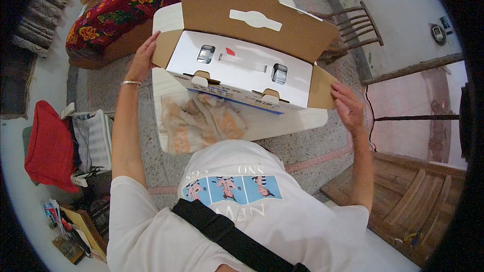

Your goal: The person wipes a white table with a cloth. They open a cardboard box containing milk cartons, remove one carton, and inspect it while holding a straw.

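Observation:
I hold a large cardboard box (pixel 242 65) up in front of my chest. Its brown top flap stands open away from me and the white inner panel faces up. My left hand (pixel 143 55) grips the box's left side flap. My right hand (pixel 348 106) holds the right side flap at its edge. Below the box stands a white table (pixel 297 121) with a pale peach and white cloth (pixel 201 121) lying on it. Inside the box, two clear plastic pieces and a small red mark show through cut-outs.
A sofa with a red floral cover (pixel 116 15) stands at the far left. A wooden chair (pixel 353 30) is behind the box at the right. A wooden bench (pixel 418 206) lies at the lower right. A red bag (pixel 48 146) and clutter sit at the left.

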{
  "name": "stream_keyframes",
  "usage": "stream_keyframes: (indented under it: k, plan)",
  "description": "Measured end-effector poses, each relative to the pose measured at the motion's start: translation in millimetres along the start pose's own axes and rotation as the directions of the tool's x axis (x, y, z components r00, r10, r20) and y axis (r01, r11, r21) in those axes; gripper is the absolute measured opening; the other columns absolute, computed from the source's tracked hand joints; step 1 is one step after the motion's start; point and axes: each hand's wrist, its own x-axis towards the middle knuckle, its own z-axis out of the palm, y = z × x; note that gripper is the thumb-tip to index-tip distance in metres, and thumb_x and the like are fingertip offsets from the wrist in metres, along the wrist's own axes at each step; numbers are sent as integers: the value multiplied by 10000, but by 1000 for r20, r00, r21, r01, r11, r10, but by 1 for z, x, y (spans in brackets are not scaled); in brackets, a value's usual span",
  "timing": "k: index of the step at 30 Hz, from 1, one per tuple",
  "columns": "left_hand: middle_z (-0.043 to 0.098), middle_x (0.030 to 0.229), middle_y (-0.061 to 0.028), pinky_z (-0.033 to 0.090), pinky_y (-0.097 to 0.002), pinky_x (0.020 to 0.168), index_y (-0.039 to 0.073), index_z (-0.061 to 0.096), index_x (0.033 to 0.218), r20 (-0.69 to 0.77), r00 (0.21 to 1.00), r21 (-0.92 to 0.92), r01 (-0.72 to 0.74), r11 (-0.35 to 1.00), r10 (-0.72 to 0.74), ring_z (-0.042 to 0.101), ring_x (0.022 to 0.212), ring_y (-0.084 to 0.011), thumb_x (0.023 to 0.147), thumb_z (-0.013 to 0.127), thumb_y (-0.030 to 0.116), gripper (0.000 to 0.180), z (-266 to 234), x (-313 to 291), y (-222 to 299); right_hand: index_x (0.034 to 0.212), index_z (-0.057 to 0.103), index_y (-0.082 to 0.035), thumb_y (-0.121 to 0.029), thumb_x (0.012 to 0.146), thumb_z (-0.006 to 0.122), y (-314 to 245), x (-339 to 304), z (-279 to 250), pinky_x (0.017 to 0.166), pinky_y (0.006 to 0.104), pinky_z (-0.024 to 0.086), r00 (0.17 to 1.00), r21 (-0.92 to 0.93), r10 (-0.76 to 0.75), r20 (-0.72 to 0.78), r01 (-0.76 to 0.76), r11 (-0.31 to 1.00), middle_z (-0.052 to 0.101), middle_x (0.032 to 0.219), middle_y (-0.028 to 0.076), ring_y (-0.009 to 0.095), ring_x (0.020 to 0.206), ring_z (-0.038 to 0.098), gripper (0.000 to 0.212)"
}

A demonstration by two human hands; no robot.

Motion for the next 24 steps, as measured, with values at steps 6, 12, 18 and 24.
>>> stream_keyframes:
  k: [6,12,18,24]
  plan:
    - [500,1294,-54,532,-276,782,121,361,1408,11,991,72,-131,989,130,559,1052,-126,975,388,417,525,16,-1,-57,1324,466,-42,-167,908,541,-27,-20,84,1064,356,319,948,214,309,-81,-286,934,385,1413,185,291,1318,366,441]
    - [511,1277,-103,467,-362,908,105,464,1333,-87,977,507,-126,852,196,513,1132,-218,943,447,364,469,11,0,-48,1095,640,-35,-209,894,568,-46,12,46,820,393,492,971,-296,233,-41,-235,926,620,1120,180,337,978,610,275]
    - [594,1045,-129,382,-417,964,90,624,1088,3,654,958,-219,186,756,509,1065,-314,794,626,88,295,38,-21,24,888,656,-18,-177,886,576,-108,73,55,572,356,471,961,-225,-26,-276,-38,974,634,786,95,254,642,595,179]
    - [617,1010,-86,386,-415,963,90,686,899,228,776,816,-482,319,588,479,1112,-311,807,648,109,101,105,-49,47,841,611,5,-113,873,531,-128,112,84,375,247,347,712,655,548,439,-671,347,554,644,37,87,468,478,145]
